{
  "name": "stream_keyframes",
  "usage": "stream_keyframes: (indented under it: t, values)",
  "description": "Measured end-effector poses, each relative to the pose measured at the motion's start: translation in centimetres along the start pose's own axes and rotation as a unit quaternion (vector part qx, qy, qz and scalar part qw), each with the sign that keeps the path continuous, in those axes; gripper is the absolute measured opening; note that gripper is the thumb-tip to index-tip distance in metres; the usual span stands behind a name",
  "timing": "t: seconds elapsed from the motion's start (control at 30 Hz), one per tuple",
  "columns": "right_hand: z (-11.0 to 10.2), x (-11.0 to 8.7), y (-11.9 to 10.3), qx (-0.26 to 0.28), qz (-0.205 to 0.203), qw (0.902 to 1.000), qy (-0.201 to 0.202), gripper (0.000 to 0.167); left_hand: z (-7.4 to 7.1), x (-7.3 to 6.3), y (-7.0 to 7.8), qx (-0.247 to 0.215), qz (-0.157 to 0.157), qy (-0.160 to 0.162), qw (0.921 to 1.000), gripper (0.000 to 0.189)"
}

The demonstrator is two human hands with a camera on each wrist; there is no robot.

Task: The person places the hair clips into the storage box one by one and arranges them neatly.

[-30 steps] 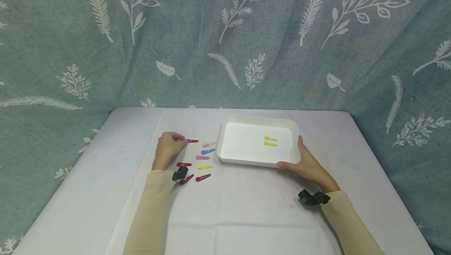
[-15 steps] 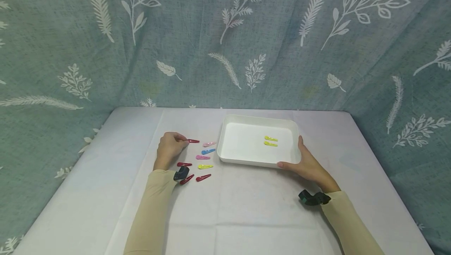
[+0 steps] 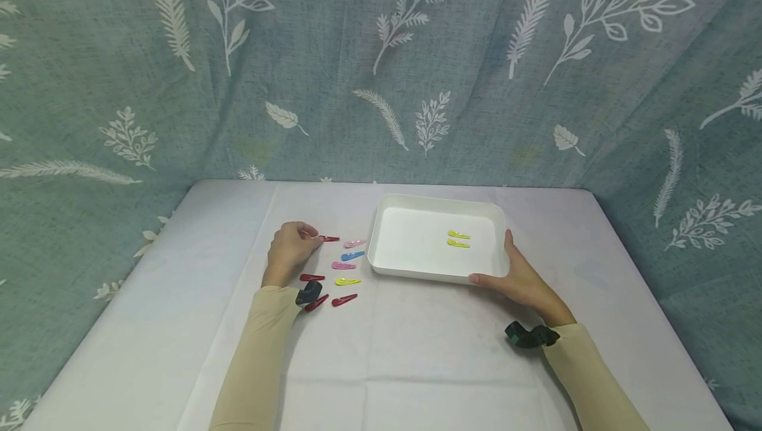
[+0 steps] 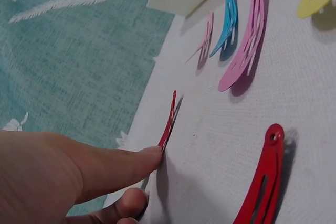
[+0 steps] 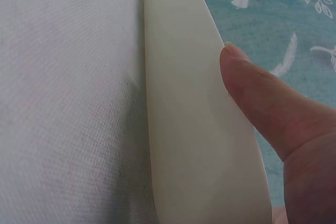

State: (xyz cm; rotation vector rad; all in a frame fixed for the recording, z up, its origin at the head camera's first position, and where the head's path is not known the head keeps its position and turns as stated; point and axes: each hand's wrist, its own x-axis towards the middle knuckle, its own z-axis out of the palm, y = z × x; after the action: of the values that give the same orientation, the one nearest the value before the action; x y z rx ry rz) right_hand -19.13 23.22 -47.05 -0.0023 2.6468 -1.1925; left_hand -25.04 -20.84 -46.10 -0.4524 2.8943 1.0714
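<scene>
My left hand (image 3: pixel 290 249) pinches the wide end of a red hair clip (image 3: pixel 330 238) between thumb and fingertips, low over the white cloth. In the left wrist view the thumb covers the end of that red clip (image 4: pixel 169 121). At the tray's near right corner, my right hand (image 3: pixel 524 282) holds the white tray (image 3: pixel 417 275), with the thumb on its near rim and the fingers along its right side. The right wrist view shows the thumb (image 5: pixel 257 85) against the tray wall (image 5: pixel 189 108). Two yellow hair clips (image 3: pixel 458 238) lie inside the tray.
Between left hand and tray lie a pale pink clip (image 3: pixel 354 244), a blue clip (image 3: pixel 353 256), a pink clip (image 3: pixel 343 266) and a yellow clip (image 3: pixel 347 281). Several red clips (image 3: pixel 344 300) lie nearer the left forearm. A patterned curtain (image 3: pixel 333 74) hangs behind the table.
The left hand and the red hair clip in its fingers have shifted slightly to the right. The right hand and the tray stay in place.
</scene>
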Motion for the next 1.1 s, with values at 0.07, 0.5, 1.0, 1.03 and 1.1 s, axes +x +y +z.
stream_keyframes:
  t: [0.07,0.5,1.0,1.03,1.1]
  values:
    - [0.0,0.0,0.0,-0.002,0.0,1.0,0.0,0.145,0.1,0.0,0.0,0.009,0.004,0.0,1.0,0.026]
    - [0.1,0.0,-0.1,-0.005,-0.002,1.0,-0.001,0.144,-0.3,-0.2,0.0,-0.003,0.012,-0.026,0.9996,0.021]
    - [0.1,-0.1,-0.3,-0.003,-0.004,1.0,-0.001,0.147,-1.5,1.0,-0.7,-0.075,0.007,-0.073,0.9945,0.025]
    - [0.1,-0.1,-0.3,-0.003,-0.004,1.0,-0.002,0.147,-1.6,0.9,-0.6,-0.078,0.008,-0.073,0.9942,0.025]
    - [0.1,-0.1,-0.3,-0.002,-0.002,1.0,-0.003,0.146,-1.9,0.8,-0.4,-0.086,0.015,-0.075,0.9933,0.026]
